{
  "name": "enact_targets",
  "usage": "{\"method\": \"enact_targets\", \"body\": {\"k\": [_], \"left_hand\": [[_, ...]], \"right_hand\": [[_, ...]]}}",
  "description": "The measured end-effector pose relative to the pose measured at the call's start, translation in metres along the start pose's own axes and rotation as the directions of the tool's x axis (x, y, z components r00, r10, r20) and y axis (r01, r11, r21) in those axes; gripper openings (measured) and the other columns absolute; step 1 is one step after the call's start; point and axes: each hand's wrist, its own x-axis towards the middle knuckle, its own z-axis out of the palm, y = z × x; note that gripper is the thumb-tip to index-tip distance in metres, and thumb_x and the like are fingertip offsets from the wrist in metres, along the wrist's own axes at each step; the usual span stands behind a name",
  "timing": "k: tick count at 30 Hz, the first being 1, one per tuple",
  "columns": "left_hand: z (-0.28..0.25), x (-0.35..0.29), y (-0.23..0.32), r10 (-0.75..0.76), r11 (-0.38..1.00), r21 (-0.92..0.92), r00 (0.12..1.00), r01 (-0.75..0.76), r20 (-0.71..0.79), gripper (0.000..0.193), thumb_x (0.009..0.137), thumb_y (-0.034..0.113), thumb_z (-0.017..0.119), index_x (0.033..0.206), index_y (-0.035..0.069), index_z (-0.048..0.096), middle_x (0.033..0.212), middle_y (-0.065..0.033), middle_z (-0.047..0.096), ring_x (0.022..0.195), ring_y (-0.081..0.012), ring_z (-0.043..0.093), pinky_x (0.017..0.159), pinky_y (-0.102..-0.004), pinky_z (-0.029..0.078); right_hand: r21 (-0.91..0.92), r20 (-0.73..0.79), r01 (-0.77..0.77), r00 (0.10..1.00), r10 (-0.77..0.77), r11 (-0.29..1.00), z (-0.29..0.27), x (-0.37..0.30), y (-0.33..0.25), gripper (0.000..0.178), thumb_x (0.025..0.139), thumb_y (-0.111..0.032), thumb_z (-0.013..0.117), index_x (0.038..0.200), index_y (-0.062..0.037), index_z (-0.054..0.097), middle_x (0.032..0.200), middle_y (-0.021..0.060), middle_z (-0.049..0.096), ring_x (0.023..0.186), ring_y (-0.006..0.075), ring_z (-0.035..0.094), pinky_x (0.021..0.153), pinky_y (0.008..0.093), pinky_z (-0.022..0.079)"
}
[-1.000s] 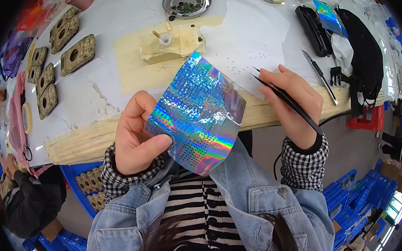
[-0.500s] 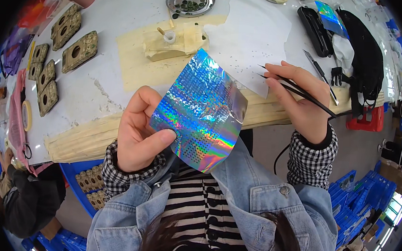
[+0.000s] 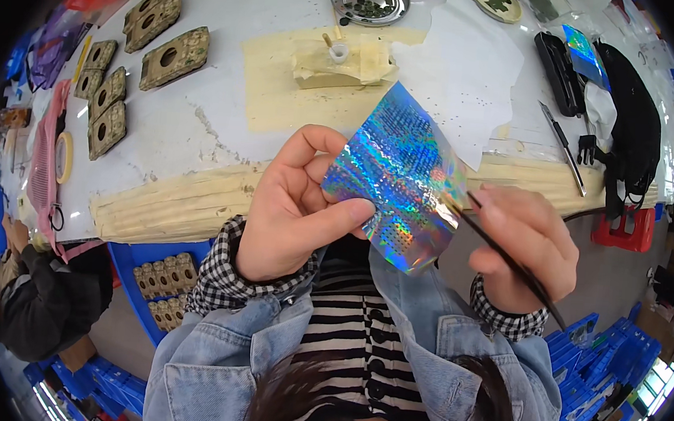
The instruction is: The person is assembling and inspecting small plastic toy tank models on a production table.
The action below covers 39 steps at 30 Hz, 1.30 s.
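Note:
My left hand (image 3: 294,207) pinches the left edge of a shiny blue holographic sheet (image 3: 404,160), with the thumb on top. Rows of small marks cover the sheet, which is held up in front of the table edge. Dark tweezers (image 3: 519,264) are gripped in my right hand (image 3: 536,246), their tips at the sheet's right edge. Whether the tips hold anything is too small to tell. Behind the sheet sits a tape-covered block (image 3: 340,76) bearing a small white cup (image 3: 339,53).
Camouflage-patterned pieces with round holes (image 3: 175,58) lie at the left. A metal dish (image 3: 335,3) with dark green bits stands at the back. White paper (image 3: 463,70), a craft knife (image 3: 562,145) and a black case (image 3: 557,73) lie rightward. A blue crate (image 3: 131,265) holds more pieces below the table.
The tweezers in my right hand have come down from above the white paper to the sheet's right edge. My view has shifted, and the sheet is tilted somewhat differently.

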Motion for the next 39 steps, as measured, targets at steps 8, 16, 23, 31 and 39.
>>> {"method": "enact_targets", "body": {"k": [8, 16, 23, 31, 39], "left_hand": [[0.017, 0.0, -0.009, 0.053, 0.998, 0.044, 0.993, -0.049, -0.108, 0.033, 0.082, -0.008, 0.057, 0.108, 0.001, 0.04, 0.106, -0.0108, 0.06, 0.089, -0.0134, 0.062, 0.074, -0.0245, 0.054], [0.023, -0.002, -0.018, 0.176, 0.984, 0.058, 0.977, -0.17, -0.123, 0.032, 0.082, -0.01, 0.056, 0.107, 0.002, 0.038, 0.107, -0.0112, 0.059, 0.093, -0.0141, 0.061, 0.077, -0.026, 0.055], [0.022, -0.004, -0.018, 0.234, 0.97, 0.094, 0.966, -0.224, -0.111, 0.033, 0.082, -0.011, 0.055, 0.106, 0.001, 0.037, 0.106, -0.0115, 0.057, 0.096, -0.0148, 0.059, 0.079, -0.0279, 0.056], [0.024, -0.005, -0.017, 0.244, 0.966, 0.112, 0.963, -0.232, -0.112, 0.033, 0.082, -0.012, 0.055, 0.106, 0.001, 0.037, 0.105, -0.012, 0.057, 0.096, -0.015, 0.059, 0.08, -0.0288, 0.056], [0.023, -0.005, -0.019, 0.274, 0.952, 0.177, 0.953, -0.25, -0.127, 0.034, 0.081, -0.013, 0.055, 0.106, 0.0, 0.036, 0.107, -0.0132, 0.057, 0.096, -0.0154, 0.06, 0.081, -0.0271, 0.055]], "right_hand": [[-0.116, 0.153, 0.083, 0.986, -0.065, 0.99, 0.015, 0.001, -0.015, 0.035, 0.067, -0.014, 0.078, 0.099, -0.0041, 0.067, 0.093, 0.0098, 0.064, 0.081, 0.022, 0.065, 0.078, 0.0352, 0.055], [-0.21, 0.093, 0.106, 0.992, -0.088, 0.972, 0.026, -0.008, -0.018, 0.033, 0.067, -0.01, 0.076, 0.098, -0.0033, 0.067, 0.093, 0.0105, 0.064, 0.084, 0.0239, 0.065, 0.078, 0.0355, 0.055], [-0.219, 0.093, 0.096, 0.993, -0.077, 0.971, 0.029, -0.009, -0.018, 0.034, 0.067, -0.01, 0.076, 0.099, -0.0037, 0.067, 0.095, 0.01, 0.064, 0.085, 0.0231, 0.065, 0.078, 0.0355, 0.055], [-0.221, 0.085, 0.093, 0.994, -0.076, 0.971, 0.029, -0.008, -0.019, 0.034, 0.066, -0.01, 0.076, 0.099, -0.004, 0.067, 0.095, 0.0094, 0.064, 0.085, 0.0226, 0.065, 0.078, 0.0349, 0.054], [-0.218, 0.084, 0.047, 0.996, -0.029, 0.975, 0.029, -0.008, -0.02, 0.035, 0.067, -0.009, 0.076, 0.1, -0.0048, 0.067, 0.091, 0.0092, 0.065, 0.083, 0.0215, 0.065, 0.078, 0.0349, 0.055]]}}
